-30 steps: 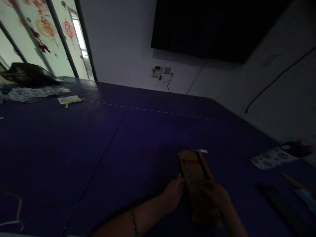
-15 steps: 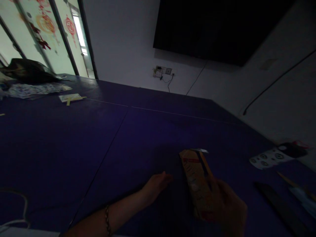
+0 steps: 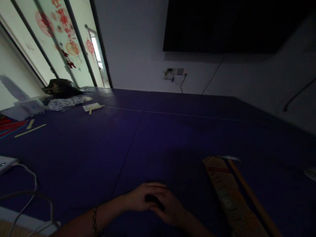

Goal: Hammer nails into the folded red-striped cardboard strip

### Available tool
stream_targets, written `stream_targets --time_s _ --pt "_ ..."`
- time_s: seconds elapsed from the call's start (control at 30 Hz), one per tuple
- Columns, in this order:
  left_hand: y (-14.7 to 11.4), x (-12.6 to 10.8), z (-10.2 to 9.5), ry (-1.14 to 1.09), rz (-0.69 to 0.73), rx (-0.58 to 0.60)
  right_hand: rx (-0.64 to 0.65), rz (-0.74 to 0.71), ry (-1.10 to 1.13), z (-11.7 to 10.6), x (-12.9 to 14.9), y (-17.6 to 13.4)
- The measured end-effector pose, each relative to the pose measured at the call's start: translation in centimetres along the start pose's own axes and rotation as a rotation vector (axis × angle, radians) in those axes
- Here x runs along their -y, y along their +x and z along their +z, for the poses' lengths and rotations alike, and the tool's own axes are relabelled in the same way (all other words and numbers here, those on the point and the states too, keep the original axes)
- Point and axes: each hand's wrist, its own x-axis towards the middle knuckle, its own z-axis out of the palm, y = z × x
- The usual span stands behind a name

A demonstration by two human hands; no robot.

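Observation:
My left hand point(image 3: 138, 199), a bracelet on its wrist, reaches in from the lower left with its fingers stretched out. They meet the fingers of my right hand point(image 3: 172, 207), whose thumb stands apart below. Between the two palms is a dark patch; I cannot tell whether it is a shadowed gap or a dark thing. Right of my hands, on the purple tabletop point(image 3: 153, 148), lies a worn brown cardboard packet point(image 3: 229, 194) with red markings. A wooden stick point(image 3: 254, 197) lies along its right side, with a thin shiny piece point(image 3: 230, 158) at the far end.
A white device point(image 3: 7, 163) with pale cables point(image 3: 34, 179) lies at the left edge. Further back are yellow strips point(image 3: 30, 130), a small white pad point(image 3: 92, 107), plastic packets point(image 3: 66, 102) and a black bag point(image 3: 63, 88). A wall with a dark screen point(image 3: 222, 26) stands beyond.
My right hand has let go of the cardboard packet and moved left to meet my left hand. The packet now lies on the table. The view has turned left.

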Motion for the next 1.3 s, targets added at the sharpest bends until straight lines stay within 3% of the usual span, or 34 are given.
stream_targets --time_s 0.1,0.4,1.3 --pt "0.2 -0.1 -0.1 0.017 -0.004 0.054 0.069 0.043 0.018 -0.1 0.5 -0.3" --pt "0.3 0.1 -0.6 -0.007 -0.063 0.051 0.224 0.139 0.1 -1.8 1.9 0.5" --pt "0.6 -0.1 -0.6 -0.025 -0.106 0.039 0.088 0.071 0.103 -0.8 1.3 0.9"
